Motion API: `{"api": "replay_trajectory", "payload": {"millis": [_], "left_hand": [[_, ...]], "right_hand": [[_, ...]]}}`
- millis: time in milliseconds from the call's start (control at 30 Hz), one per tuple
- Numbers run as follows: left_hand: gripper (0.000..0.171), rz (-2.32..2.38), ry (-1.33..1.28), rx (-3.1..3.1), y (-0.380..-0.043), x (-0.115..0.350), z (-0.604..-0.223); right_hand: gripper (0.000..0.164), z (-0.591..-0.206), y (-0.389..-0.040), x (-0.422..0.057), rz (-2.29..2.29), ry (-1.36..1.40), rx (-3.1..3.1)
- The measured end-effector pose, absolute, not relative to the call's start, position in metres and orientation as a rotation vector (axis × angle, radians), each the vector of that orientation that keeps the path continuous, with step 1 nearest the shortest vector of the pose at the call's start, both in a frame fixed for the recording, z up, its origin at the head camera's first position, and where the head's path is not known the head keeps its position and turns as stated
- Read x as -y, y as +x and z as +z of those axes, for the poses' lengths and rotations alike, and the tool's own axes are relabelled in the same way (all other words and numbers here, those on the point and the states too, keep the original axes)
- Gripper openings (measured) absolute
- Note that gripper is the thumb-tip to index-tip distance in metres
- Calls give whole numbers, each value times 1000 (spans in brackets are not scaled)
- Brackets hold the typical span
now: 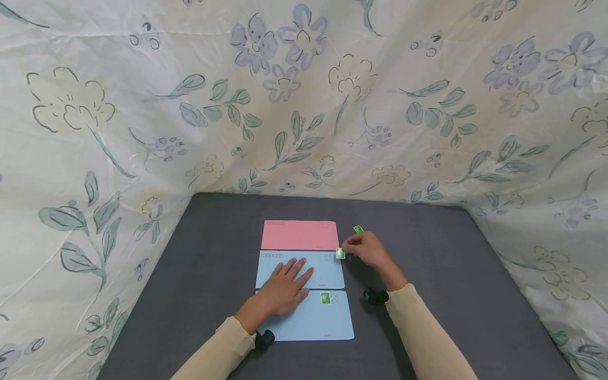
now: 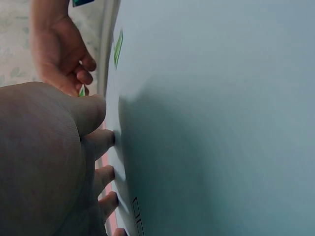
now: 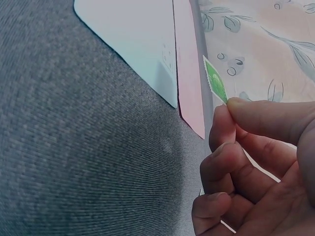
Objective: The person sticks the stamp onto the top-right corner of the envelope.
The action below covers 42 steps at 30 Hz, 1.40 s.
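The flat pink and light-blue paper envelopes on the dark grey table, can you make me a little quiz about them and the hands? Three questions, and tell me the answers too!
1. True or false: the right hand pinches a small green stamp with a white border.

2. Pick one: in the head view, which light-blue rectangular envelope has another green stamp lying on it?
A) the upper light-blue envelope
B) the lower light-blue envelope

3. Fill the gap: the topmost rectangular envelope in the head view is coloured ____.

Key: 1. True. 2. B. 3. Pink.
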<state>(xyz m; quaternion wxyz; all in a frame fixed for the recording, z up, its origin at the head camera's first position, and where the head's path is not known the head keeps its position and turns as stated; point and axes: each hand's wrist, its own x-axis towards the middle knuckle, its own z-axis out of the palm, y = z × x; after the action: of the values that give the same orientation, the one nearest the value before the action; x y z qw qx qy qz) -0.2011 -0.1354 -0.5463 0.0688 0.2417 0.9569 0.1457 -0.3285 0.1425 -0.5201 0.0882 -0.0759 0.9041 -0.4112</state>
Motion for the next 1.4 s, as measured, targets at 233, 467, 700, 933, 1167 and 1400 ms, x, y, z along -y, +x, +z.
{"api": "replay_trajectory", "payload": {"millis": [233, 467, 700, 933, 1167, 1400], "left_hand": [[59, 399, 726, -2914, -205, 135, -557], [59, 422, 729, -2904, -203, 135, -552], [57, 433, 738, -2899, -200, 135, -545], [57, 410, 723, -2885, -201, 134, -543], [59, 359, 703, -2876, -200, 132, -539], [59, 354, 701, -2874, -200, 132, -538]], "right_hand": [[12, -521, -330, -142, -1232, -219, -2691], [11, -520, -330, -142, -1230, -238, -2686], [11, -519, -330, -142, -1232, -244, -2676], [11, -519, -331, -141, -1227, -245, -2687], [13, -518, -329, -138, -1229, -248, -2681], [12, -516, -330, -136, -1231, -261, -2682]]}}
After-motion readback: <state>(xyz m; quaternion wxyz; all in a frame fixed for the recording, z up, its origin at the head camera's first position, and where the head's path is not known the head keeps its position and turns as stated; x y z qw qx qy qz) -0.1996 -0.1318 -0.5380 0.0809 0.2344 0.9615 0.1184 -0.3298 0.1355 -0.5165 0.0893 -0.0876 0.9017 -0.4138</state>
